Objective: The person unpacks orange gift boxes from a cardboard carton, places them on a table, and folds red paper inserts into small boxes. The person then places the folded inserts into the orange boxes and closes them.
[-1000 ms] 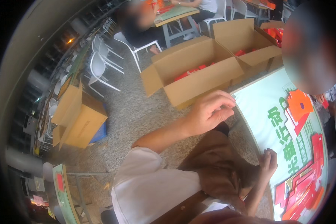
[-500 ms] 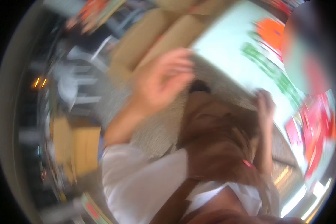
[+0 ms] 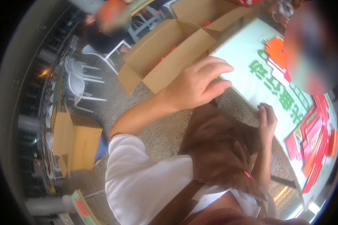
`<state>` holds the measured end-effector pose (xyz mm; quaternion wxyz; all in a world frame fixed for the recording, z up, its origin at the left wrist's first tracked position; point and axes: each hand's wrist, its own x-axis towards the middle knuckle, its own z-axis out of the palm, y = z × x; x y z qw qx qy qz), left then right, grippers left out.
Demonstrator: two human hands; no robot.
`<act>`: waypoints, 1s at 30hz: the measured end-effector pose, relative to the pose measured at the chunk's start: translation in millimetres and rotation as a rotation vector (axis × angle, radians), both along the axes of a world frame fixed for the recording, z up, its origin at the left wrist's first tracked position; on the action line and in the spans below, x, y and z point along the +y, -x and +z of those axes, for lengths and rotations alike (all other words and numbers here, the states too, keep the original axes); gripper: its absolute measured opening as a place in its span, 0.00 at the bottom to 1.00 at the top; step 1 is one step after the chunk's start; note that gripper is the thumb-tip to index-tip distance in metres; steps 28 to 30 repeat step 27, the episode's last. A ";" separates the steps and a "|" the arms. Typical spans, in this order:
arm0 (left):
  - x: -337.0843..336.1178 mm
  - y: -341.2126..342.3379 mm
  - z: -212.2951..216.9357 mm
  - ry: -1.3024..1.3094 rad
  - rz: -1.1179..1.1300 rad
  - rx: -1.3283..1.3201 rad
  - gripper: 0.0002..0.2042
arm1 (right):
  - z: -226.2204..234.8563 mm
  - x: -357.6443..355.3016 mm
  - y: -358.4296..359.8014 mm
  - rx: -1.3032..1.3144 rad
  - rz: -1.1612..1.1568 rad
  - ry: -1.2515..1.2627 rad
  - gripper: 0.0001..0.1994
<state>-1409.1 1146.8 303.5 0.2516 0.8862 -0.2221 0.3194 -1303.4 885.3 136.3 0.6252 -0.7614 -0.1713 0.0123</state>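
My left hand [image 3: 199,83] is raised between the cardboard boxes and the pale green table [image 3: 248,48]. Its thumb and fingers are apart, and nothing shows between them. By the near edge of that table is my right hand [image 3: 267,120], its fingers loosely bent at the tabletop and no object visible in them. Green printed characters run across the table surface. Beyond my right hand, red and pink packets [image 3: 313,137] lie in an overlapping spread, and an orange-red piece [image 3: 275,52] rests farther up the table.
Long open cardboard boxes [image 3: 165,52] with some red items inside stand to the left of the table. Another open carton [image 3: 87,146] sits on the floor at far left, near white chairs [image 3: 78,84]. A seated person [image 3: 101,39] is at upper left.
My left hand has moved right, toward the table edge. My right hand stays by the edge, slightly lower in view. The earlier picture is more blurred.
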 end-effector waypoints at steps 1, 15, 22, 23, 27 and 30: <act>0.1 0.5 -6.2 0.051 0.025 0.031 0.16 | 1.9 -0.4 0.5 -0.006 0.015 0.012 0.10; 18.1 19.6 -101.8 0.452 0.272 0.301 0.13 | -1.7 -5.3 1.0 0.049 0.057 -0.006 0.14; 48.6 46.9 -134.5 0.804 0.468 0.538 0.13 | -0.6 -6.9 1.9 0.040 0.051 0.019 0.14; 52.6 49.7 -140.9 0.821 0.506 0.577 0.14 | 1.5 -6.2 1.9 0.029 0.036 0.024 0.13; 68.6 60.0 -173.3 0.931 0.545 0.615 0.17 | 3.1 -5.7 5.3 0.023 0.017 0.025 0.11; 68.6 60.0 -173.3 0.931 0.545 0.615 0.17 | 3.1 -5.7 5.3 0.023 0.017 0.025 0.11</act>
